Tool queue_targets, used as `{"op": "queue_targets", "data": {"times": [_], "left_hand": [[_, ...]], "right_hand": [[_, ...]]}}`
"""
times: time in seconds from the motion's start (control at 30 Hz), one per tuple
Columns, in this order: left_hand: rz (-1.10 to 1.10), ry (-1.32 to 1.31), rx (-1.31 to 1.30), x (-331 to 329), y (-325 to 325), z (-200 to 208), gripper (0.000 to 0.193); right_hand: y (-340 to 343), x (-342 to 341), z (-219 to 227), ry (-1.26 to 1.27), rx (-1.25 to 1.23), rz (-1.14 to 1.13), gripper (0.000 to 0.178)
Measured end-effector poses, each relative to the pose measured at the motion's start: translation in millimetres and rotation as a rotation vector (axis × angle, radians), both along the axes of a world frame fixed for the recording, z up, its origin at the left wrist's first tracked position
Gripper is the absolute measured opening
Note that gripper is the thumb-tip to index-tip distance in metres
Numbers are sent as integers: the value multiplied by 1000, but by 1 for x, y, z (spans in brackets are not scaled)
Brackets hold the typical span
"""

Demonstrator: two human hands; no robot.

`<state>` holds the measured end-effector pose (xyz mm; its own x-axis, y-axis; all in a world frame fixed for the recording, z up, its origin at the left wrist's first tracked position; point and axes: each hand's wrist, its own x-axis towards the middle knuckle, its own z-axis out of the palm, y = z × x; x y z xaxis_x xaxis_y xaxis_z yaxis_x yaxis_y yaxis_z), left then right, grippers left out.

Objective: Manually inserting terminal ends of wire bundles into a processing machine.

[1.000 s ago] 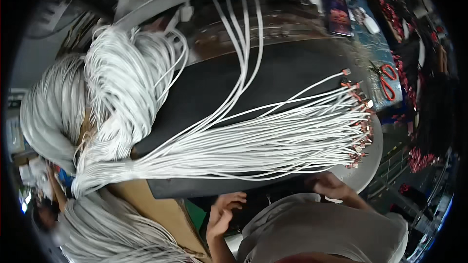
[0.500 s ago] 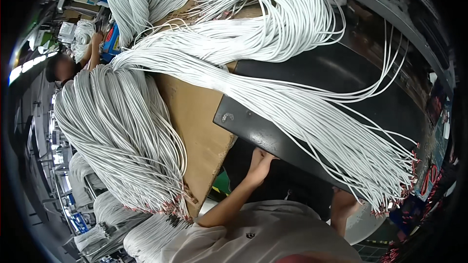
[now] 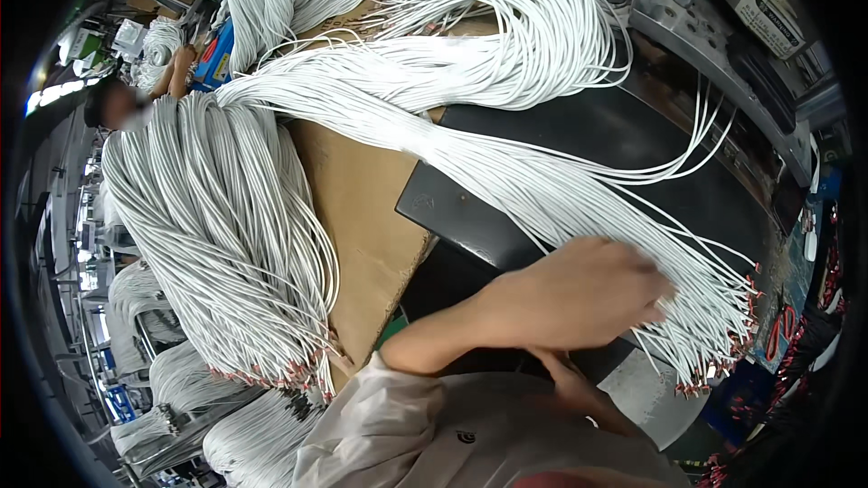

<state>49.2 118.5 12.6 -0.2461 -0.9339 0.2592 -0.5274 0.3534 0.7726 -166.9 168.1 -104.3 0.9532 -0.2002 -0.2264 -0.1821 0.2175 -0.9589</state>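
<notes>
A broad bundle of white cables [image 3: 579,190] fans across the dark tabletop [image 3: 479,226], its reddish-tipped ends at the right edge. Over the near side of that bundle is my left hand [image 3: 588,294], back upward and fingers curled under, slightly blurred. Whatever it grips, if anything, is hidden beneath it. Under my left wrist, close to the table's near edge, my right hand [image 3: 565,375] shows only in part; its fingers are covered.
Another thick bundle of white cables [image 3: 217,217] hangs at the left beside brown cardboard [image 3: 362,226]. More cables [image 3: 551,9] loop at the back. A metal machine frame [image 3: 705,45] stands at back right. Another person [image 3: 122,104] works at far left.
My left hand has left the table's near edge and come up rightward over the cable bundle, its fingers curled. My right hand has shifted left and now lies partly behind my left arm.
</notes>
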Motion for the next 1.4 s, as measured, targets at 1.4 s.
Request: {"op": "queue_targets", "data": {"times": [1.4], "left_hand": [[-4,533,447,41,-106,21,15]], "right_hand": [[-239,-93,157,381,-555,-427,34]]}}
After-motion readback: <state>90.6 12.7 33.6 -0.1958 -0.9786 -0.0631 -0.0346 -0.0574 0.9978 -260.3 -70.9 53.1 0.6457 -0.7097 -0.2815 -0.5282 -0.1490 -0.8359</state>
